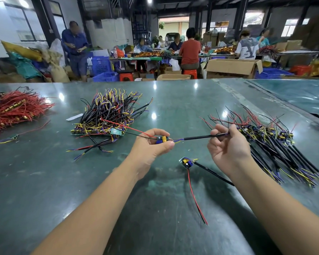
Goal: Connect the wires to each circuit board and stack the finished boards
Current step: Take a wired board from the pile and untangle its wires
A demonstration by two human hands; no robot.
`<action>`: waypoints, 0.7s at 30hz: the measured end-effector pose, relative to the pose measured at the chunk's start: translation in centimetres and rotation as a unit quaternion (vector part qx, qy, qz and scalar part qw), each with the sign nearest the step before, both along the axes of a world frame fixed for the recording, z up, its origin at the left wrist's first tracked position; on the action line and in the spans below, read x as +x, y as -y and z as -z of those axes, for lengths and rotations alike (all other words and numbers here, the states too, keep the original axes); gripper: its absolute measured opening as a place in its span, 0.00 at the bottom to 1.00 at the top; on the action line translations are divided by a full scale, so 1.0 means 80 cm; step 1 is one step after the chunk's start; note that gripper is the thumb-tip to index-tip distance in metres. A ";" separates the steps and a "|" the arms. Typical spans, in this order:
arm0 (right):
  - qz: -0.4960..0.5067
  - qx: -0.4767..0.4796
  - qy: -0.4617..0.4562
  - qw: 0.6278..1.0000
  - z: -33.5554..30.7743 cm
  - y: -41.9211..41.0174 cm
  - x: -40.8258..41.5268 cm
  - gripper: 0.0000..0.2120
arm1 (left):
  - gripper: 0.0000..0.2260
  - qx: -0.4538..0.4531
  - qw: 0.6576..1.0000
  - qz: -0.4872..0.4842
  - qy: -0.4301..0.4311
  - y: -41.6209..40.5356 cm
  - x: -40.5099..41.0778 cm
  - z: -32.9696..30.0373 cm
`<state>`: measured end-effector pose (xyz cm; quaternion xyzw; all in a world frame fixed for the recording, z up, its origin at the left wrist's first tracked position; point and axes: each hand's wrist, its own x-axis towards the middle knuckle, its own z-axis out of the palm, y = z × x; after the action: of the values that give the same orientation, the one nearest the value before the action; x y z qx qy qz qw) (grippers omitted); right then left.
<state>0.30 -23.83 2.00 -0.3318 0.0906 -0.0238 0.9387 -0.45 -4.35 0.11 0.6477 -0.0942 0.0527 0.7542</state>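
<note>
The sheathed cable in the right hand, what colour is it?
Black; the cable shows best in the head view, pinched by the right hand.

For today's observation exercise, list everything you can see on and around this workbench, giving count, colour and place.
Table: one, dark green, foreground.
Held board: one, blue and yellow, pinched in left hand.
Black cable: one, from held board to right hand.
Loose board: one, red and black wires, on table below the hands.
Middle wire pile: one, black, yellow, purple.
Right wire pile: one, mostly black.
Red wire pile: one, far left.
Workers: several, background tables.
Left hand: one.
Right hand: one.
</note>
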 end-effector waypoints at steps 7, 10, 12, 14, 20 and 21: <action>0.042 -0.130 0.035 0.990 -0.005 0.007 0.000 0.14 | 0.11 -0.061 0.997 -0.005 -0.036 0.008 0.005 0.009; 0.211 -0.505 0.116 0.829 0.001 0.009 -0.006 0.25 | 0.11 -0.041 0.996 -0.080 -0.015 -0.002 0.011 0.011; 0.262 -0.665 0.248 0.654 0.009 0.000 -0.013 0.29 | 0.11 -0.012 0.996 -0.086 0.006 -0.004 0.012 0.011; 0.232 -0.757 0.331 0.513 0.018 -0.014 -0.016 0.22 | 0.11 0.001 0.998 -0.060 0.021 -0.001 0.010 0.011; 0.050 -0.766 0.338 0.544 0.017 -0.020 -0.019 0.09 | 0.11 -0.161 0.986 0.044 -0.005 0.001 0.001 0.002; 0.039 -0.759 0.339 0.555 0.017 -0.018 -0.018 0.09 | 0.11 -0.176 0.983 0.051 -0.010 0.002 0.000 0.001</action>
<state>-1.14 -22.40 0.65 -0.8847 -0.2725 -0.2313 0.2992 -0.46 -4.53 -0.01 0.5000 -0.1085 0.0235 0.8589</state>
